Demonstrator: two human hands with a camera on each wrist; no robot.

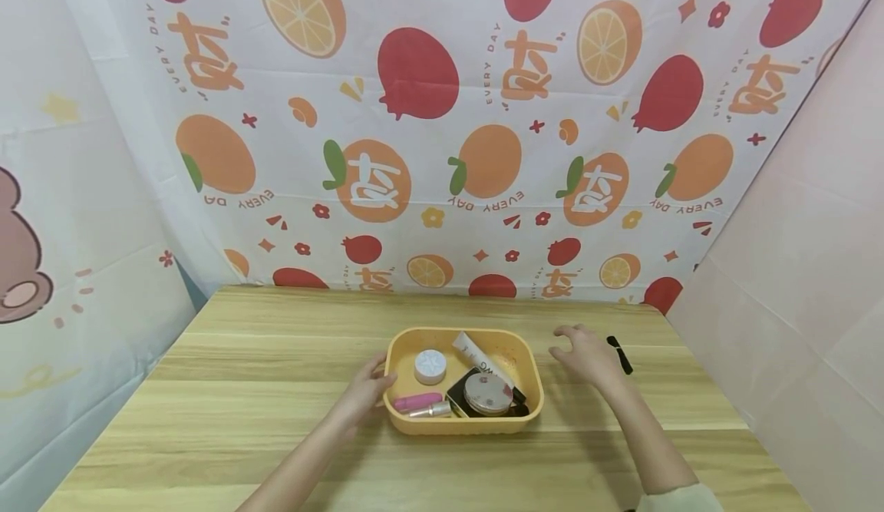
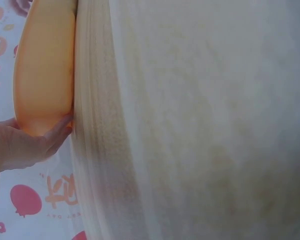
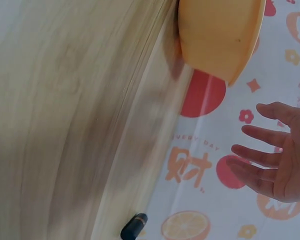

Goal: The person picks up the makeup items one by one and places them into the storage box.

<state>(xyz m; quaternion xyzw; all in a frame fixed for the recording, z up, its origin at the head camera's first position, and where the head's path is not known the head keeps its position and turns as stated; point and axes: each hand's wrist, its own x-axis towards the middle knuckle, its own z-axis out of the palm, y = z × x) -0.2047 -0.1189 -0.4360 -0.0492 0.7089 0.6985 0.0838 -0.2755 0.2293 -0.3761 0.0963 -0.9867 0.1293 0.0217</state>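
Note:
A yellow plastic storage box (image 1: 464, 426) stands on the wooden table, holding several cosmetics. My left hand (image 1: 366, 391) grips its left end, thumb over the rim; the left wrist view shows the fingers against the outer wall of the box (image 2: 45, 70). Inside lie a round white jar (image 1: 430, 367), a white squeeze tube (image 1: 476, 355), a round patterned compact (image 1: 488, 393) on a black square case, a pink tube (image 1: 417, 401) and a silver-capped tube (image 1: 431, 411). To the right of the box, my right hand (image 1: 583, 355) hovers with fingers spread and nothing in them.
A slim black stick-like item (image 1: 620, 355) with a pale band lies on the table (image 1: 276, 389) just right of my right hand. Fruit-printed cloth (image 1: 428, 159) hangs along the table's back edge, and pale cloth walls flank both sides.

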